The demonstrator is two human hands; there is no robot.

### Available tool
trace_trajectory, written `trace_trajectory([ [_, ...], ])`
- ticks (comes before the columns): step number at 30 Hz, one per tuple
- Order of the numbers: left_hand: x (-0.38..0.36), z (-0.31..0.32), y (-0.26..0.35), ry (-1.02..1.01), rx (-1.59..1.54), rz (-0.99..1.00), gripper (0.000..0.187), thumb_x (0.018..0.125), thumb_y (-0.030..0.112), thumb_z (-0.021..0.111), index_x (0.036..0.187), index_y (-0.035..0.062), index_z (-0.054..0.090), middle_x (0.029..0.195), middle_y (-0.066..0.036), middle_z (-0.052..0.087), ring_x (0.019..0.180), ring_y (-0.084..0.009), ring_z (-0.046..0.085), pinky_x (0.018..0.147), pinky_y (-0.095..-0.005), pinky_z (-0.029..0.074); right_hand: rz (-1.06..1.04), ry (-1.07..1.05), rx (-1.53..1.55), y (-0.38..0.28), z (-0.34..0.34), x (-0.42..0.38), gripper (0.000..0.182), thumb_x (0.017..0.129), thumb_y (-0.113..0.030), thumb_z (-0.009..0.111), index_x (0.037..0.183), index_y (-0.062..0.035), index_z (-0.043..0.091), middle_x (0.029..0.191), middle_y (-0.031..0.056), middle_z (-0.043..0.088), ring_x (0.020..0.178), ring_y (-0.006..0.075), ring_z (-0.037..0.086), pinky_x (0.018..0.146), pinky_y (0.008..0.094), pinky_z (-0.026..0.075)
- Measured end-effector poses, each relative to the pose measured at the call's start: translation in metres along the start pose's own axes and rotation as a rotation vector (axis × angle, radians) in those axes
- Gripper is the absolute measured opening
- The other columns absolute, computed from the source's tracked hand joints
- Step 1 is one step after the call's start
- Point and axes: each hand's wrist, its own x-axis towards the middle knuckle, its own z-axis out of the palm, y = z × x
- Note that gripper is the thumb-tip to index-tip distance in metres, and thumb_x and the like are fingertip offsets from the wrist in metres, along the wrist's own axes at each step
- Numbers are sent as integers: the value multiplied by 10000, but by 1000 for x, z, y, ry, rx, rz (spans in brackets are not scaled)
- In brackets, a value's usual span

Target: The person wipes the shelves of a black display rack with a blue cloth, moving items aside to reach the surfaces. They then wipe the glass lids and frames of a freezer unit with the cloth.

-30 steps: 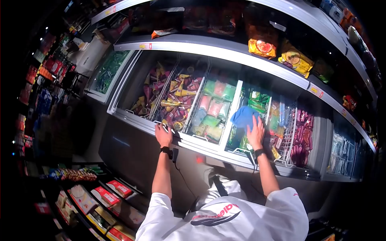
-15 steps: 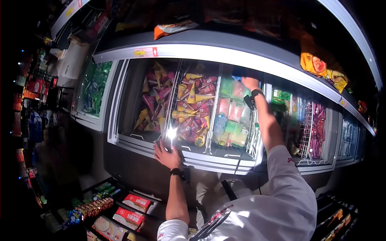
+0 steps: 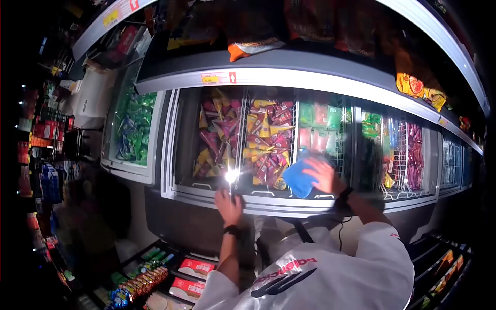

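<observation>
A blue cloth (image 3: pixel 300 178) lies on the glass lid of the chest freezer (image 3: pixel 274 209), near its front edge. My right hand (image 3: pixel 321 174) presses on the cloth, its fingers spread over the right part, slightly blurred. At the freezer's front rim rests my left hand (image 3: pixel 229 206), holding nothing, its fingers apart and pointing away from me. Just beyond its fingertips a bright light glares off the glass. Under the lid are yellow and pink cone packets (image 3: pixel 266 132) and, to the right, green and pink packets (image 3: pixel 319 138), partly hidden by my right arm and the cloth.
A white-edged shelf (image 3: pixel 310 77) with orange and yellow bags (image 3: pixel 413 88) overhangs the back of the freezer. Another freezer (image 3: pixel 132 124) with green packets stands left. Below left are red and white boxes (image 3: pixel 188 287) on a rack. A dark cable (image 3: pixel 341 232) hangs at the front.
My right hand has come from the far side of the lid towards me with the blue cloth. My left hand stays at the front rim. The view has shifted slightly.
</observation>
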Motion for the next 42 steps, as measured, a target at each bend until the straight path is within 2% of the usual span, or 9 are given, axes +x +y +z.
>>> trace_trajectory([
  [4, 52, -60, -124, 181, 102, -93, 749, 826, 261, 703, 1529, 104, 499, 1576, -271, 414, 1445, -455, 399, 1195, -573, 303, 500, 476, -183, 160, 22, 50, 496, 918, -80, 619, 1404, -54, 522, 1269, 226, 626, 1092, 458, 634, 960, 548, 516],
  [5, 56, -69, -124, 152, 111, -96, 741, 829, 266, 695, 1527, 107, 502, 1594, -258, 402, 1466, -444, 384, 1205, -567, 290, 256, 728, -469, 205, 32, 82, 432, 929, -159, 667, 1340, -53, 589, 1214, 214, 660, 1047, 447, 642, 901, 557, 513],
  [8, 59, -67, -133, 135, 145, -78, 739, 824, 287, 675, 1524, 119, 509, 1643, -225, 363, 1531, -402, 322, 1226, -553, 258, 949, 165, -399, 225, 39, 203, 380, 940, -355, 659, 1074, -10, 746, 1113, 250, 740, 1054, 422, 686, 893, 541, 524],
  [10, 63, -70, -129, 132, 118, -68, 746, 819, 298, 672, 1525, 121, 507, 1648, -219, 360, 1545, -393, 303, 1229, -555, 250, 674, -53, -147, 277, 103, 264, 472, 948, -449, 601, 1195, -70, 736, 1168, 242, 724, 1089, 452, 678, 981, 555, 502],
  [11, 63, -69, -128, 145, 107, -87, 767, 805, 294, 679, 1530, 124, 497, 1647, -222, 360, 1548, -392, 296, 1232, -560, 238, 664, 376, -236, 172, 86, 320, 431, 955, -391, 595, 1200, -63, 730, 1186, 246, 717, 1110, 449, 667, 1001, 549, 494],
  [16, 61, -67, -133, 131, 125, -107, 781, 810, 302, 681, 1544, 134, 473, 1648, -228, 353, 1536, -391, 309, 1228, -555, 239, 258, 357, -186, -31, 144, 413, 554, 805, -294, 721, 1348, -215, 643, 1476, 167, 539, 1376, 384, 489, 1069, 593, 406],
  [27, 47, -65, -146, 114, 159, -14, 806, 858, 382, 681, 1574, 116, 426, 1612, -243, 390, 1523, -419, 321, 1243, -571, 226, -52, 0, 90, -227, 162, 157, 697, 763, -237, 793, 1428, -208, 585, 1626, 117, 408, 1539, 328, 331, 1232, 509, 279],
  [36, 45, -29, -178, 146, 317, 24, 774, 900, 378, 663, 1579, 103, 412, 1581, -257, 415, 1514, -414, 327, 1245, -554, 246, 461, 119, -166, -124, 78, -110, 583, 719, -188, 819, 1272, -180, 636, 1425, 84, 541, 1292, 330, 498, 1020, 538, 400],
  [42, -17, 4, -54, 93, 298, 59, 835, 867, 444, 713, 1485, -52, 449, 1539, -350, 425, 1433, -497, 404, 1206, -575, 305, 638, 288, -45, -82, 42, -189, 546, 708, -307, 802, 1214, -139, 682, 1164, 109, 684, 1044, 376, 669, 934, 487, 543],
])
